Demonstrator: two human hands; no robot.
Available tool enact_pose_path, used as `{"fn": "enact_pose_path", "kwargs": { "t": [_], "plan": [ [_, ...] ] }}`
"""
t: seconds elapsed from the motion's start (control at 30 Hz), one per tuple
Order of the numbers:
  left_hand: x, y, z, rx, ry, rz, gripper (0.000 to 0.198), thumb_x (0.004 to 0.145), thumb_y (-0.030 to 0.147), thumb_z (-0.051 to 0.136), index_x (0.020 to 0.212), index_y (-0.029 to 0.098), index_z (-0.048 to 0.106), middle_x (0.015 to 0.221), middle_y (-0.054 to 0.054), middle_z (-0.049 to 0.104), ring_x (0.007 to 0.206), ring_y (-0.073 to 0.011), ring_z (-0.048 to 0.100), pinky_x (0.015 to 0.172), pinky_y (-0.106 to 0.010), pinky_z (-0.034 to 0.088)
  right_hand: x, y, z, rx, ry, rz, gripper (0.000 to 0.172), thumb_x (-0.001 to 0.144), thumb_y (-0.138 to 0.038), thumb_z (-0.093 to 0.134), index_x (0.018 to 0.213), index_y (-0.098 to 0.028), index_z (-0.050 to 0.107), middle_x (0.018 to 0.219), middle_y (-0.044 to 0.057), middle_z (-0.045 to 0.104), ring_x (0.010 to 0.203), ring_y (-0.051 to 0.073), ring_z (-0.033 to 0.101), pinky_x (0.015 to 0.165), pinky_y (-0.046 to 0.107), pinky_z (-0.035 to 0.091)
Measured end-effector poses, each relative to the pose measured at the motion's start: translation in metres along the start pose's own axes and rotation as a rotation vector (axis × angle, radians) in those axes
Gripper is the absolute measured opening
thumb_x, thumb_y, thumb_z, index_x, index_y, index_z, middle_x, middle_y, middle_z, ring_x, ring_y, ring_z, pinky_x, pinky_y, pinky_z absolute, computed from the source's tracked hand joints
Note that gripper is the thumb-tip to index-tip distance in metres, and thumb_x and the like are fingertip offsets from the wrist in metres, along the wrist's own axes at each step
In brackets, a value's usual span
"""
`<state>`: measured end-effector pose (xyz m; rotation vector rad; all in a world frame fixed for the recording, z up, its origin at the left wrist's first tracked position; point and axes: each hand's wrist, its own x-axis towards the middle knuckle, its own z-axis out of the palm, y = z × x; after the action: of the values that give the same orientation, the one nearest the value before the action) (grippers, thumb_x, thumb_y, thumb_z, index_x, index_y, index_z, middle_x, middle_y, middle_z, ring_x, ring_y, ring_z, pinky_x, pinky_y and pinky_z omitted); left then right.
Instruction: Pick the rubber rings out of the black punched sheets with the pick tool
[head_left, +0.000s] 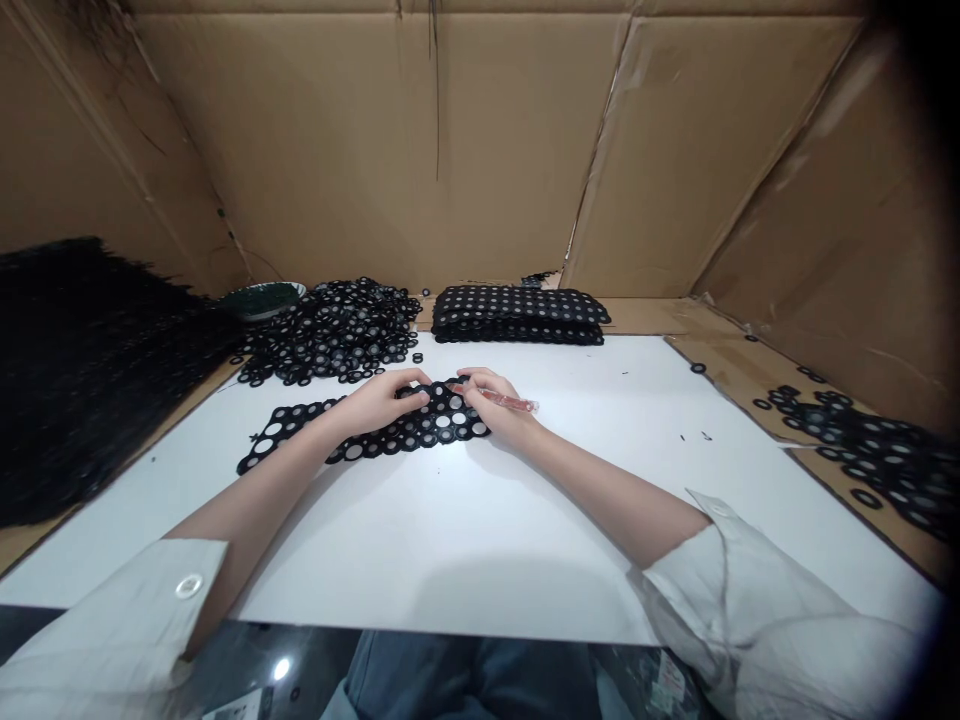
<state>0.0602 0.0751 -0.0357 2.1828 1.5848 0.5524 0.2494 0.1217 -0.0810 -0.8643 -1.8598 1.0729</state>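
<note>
A strip of joined black rings (405,435) lies across the white board, with pale centres showing through the rings. My left hand (382,400) pinches the strip's far edge near its right part, thumb and fingers closed on it. My right hand (499,405) is closed at the strip's right end, with a thin reddish-orange tool (517,402) held in it; the handle sticks out to the right past the hand. The tool's tip rests by the rings between both hands, too small to make out.
A heap of loose black rings (337,330) stands at the back left, beside a bowl (262,300) and a dark bristly pile (90,370). Stacked ring mats (517,315) lie at the back. More rings (877,450) are on the right, and cardboard walls (495,150) surround the board.
</note>
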Motion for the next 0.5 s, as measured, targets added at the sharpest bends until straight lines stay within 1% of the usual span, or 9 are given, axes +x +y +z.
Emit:
{"fn": "enact_pose_path", "kwargs": {
  "t": [0.1, 0.17, 0.27, 0.4, 0.5],
  "plan": [
    [0.001, 0.0, 0.002, 0.023, 0.061, 0.004, 0.025, 0.079, 0.035, 0.039, 0.089, 0.022, 0.058, 0.093, 0.0, 0.061, 0.087, -0.0182, 0.054, 0.078, -0.027, 0.039, 0.001, -0.003, -0.002, 0.043, -0.008, 0.035, 0.023, 0.074, -0.027, 0.045, 0.053, -0.017, 0.041, 0.102, 0.004, 0.052, 0.097, 0.017, 0.049, 0.09, 0.032, 0.032],
    [0.002, -0.001, 0.005, 0.048, 0.105, -0.024, 0.022, 0.078, 0.032, 0.04, 0.085, 0.022, 0.059, 0.091, 0.0, 0.062, 0.087, -0.0187, 0.054, 0.079, -0.028, 0.039, 0.001, -0.003, -0.003, 0.023, -0.002, 0.011, 0.023, 0.073, -0.026, 0.045, 0.052, -0.017, 0.042, 0.096, 0.003, 0.051, 0.094, 0.017, 0.05, 0.088, 0.031, 0.033],
    [0.004, -0.004, 0.011, 0.042, 0.15, -0.056, 0.02, 0.076, 0.029, 0.042, 0.083, 0.02, 0.059, 0.088, -0.001, 0.063, 0.086, -0.019, 0.055, 0.078, -0.029, 0.039, 0.002, -0.001, -0.005, 0.021, -0.035, -0.03, 0.021, 0.072, -0.023, 0.044, 0.052, -0.017, 0.041, 0.094, 0.003, 0.051, 0.093, 0.016, 0.05, 0.087, 0.03, 0.033],
    [0.005, -0.003, 0.014, -0.039, 0.156, -0.053, 0.023, 0.075, 0.026, 0.041, 0.089, 0.021, 0.059, 0.095, -0.001, 0.063, 0.092, -0.0188, 0.054, 0.082, -0.029, 0.039, 0.004, 0.004, -0.008, 0.027, -0.086, -0.047, 0.02, 0.071, -0.021, 0.042, 0.051, -0.017, 0.041, 0.097, 0.003, 0.053, 0.092, 0.016, 0.05, 0.086, 0.03, 0.033],
    [0.005, -0.002, 0.013, -0.104, 0.128, -0.048, 0.024, 0.075, 0.025, 0.041, 0.088, 0.02, 0.06, 0.099, -0.001, 0.063, 0.096, -0.0186, 0.053, 0.086, -0.029, 0.038, 0.005, 0.006, -0.01, 0.016, -0.11, -0.044, 0.02, 0.071, -0.023, 0.043, 0.052, -0.017, 0.041, 0.092, 0.002, 0.054, 0.086, 0.015, 0.051, 0.08, 0.029, 0.035]
  ]
}}
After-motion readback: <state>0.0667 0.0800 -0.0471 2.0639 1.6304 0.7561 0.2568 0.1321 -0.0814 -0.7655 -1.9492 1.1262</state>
